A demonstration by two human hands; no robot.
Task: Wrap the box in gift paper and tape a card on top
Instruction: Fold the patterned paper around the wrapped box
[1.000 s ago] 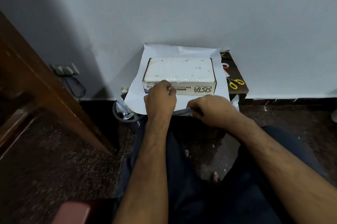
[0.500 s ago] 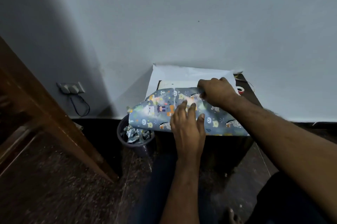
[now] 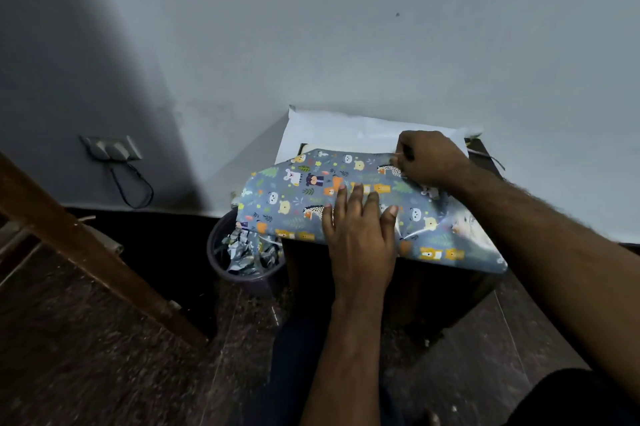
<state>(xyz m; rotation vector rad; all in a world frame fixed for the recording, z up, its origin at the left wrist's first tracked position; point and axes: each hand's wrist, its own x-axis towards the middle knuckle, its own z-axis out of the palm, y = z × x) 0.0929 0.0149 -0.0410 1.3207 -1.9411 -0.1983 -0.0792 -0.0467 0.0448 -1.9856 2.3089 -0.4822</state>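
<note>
Blue gift paper (image 3: 287, 197) printed with cartoon animals is folded up over the front and top of the box, which it hides except for a thin strip of its far edge (image 3: 303, 148). The paper's white underside (image 3: 329, 131) lies flat behind the box, up against the wall. My left hand (image 3: 358, 228) presses flat on the folded paper with straight, spread fingers. At the far edge of the fold my right hand (image 3: 427, 158) pinches the paper with curled fingers. No card is in view.
The box rests on a small dark table (image 3: 433, 297) against a pale wall. A dark bin (image 3: 242, 269) full of crumpled paper scraps stands to its left. A wooden frame (image 3: 86, 245) slants across the left, below a wall socket (image 3: 110, 148) with a cable.
The near flap of gift paper was lifted from below the table edge and folded over the box. My left hand moved from the box's front onto the paper; my right hand carried the edge farther back.
</note>
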